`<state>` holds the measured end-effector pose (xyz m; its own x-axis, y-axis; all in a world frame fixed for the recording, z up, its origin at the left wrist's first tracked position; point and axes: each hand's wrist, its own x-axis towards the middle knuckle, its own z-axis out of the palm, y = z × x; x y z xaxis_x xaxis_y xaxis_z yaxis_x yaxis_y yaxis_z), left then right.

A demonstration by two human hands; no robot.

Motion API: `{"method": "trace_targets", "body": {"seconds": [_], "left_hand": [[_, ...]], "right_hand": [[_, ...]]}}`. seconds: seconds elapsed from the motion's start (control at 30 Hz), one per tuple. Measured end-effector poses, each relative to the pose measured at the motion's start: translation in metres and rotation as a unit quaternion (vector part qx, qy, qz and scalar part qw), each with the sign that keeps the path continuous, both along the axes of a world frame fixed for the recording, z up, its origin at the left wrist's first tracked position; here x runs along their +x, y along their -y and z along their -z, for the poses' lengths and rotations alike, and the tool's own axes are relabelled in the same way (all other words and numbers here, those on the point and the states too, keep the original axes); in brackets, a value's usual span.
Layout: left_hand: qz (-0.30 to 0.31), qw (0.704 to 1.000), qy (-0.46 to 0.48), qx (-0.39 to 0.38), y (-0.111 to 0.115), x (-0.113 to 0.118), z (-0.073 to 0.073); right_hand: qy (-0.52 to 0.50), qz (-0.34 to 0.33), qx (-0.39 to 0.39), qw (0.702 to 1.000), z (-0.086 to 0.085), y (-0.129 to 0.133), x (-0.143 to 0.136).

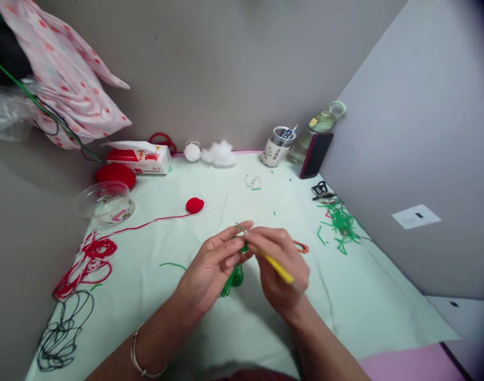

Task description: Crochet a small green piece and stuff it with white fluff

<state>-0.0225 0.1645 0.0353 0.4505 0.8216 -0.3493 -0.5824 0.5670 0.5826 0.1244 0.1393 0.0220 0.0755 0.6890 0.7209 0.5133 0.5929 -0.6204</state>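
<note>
Bangle (134, 353) nearest, red ball (195, 205) beyond (orange loop (303, 246) half hidden); left fingers (225, 250) pinch green yarn (245, 247), right fingers (268, 239) grip a yellow tool (280, 269).

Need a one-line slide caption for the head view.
Left hand pinching a green yarn piece, right hand holding a yellow-handled crochet hook to it, over a pale green tablecloth.

The right hand (284, 267) holds a yellow stick (278, 269), and the left hand (208, 264) pinches a green piece (245, 247). Green yarn (236, 277) shows below. A red ball (195, 205) (a bit squashed) sits farther back.
</note>
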Motion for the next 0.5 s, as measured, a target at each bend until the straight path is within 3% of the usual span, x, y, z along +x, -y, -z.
{"method": "trace_targets", "body": {"seconds": [0.07,0.17,0.23,0.33,0.5], "left_hand": [[0.003,1.0,0.026,-0.014,-0.0026,-0.0027,0.0],[-0.022,1.0,-0.01,0.018,-0.0041,-0.0047,0.0003],[-0.019,0.997,-0.057,0.056,-0.0031,-0.0043,0.0009],[0.003,0.991,-0.096,0.094,-0.0007,-0.0034,0.0014],[0.0,0.986,-0.131,0.107,-0.0002,-0.0065,-0.0001]], "right_hand": [[-0.106,-0.009,-0.052,0.993,-0.0024,-0.003,0.0036],[-0.238,-0.071,-0.147,0.958,-0.0052,-0.0069,0.0059],[-0.249,-0.108,-0.182,0.945,-0.0051,-0.0077,0.0051],[-0.257,-0.109,-0.212,0.936,-0.0033,-0.0078,0.0041],[-0.363,-0.137,-0.232,0.892,-0.0051,-0.0099,0.0061]]}}
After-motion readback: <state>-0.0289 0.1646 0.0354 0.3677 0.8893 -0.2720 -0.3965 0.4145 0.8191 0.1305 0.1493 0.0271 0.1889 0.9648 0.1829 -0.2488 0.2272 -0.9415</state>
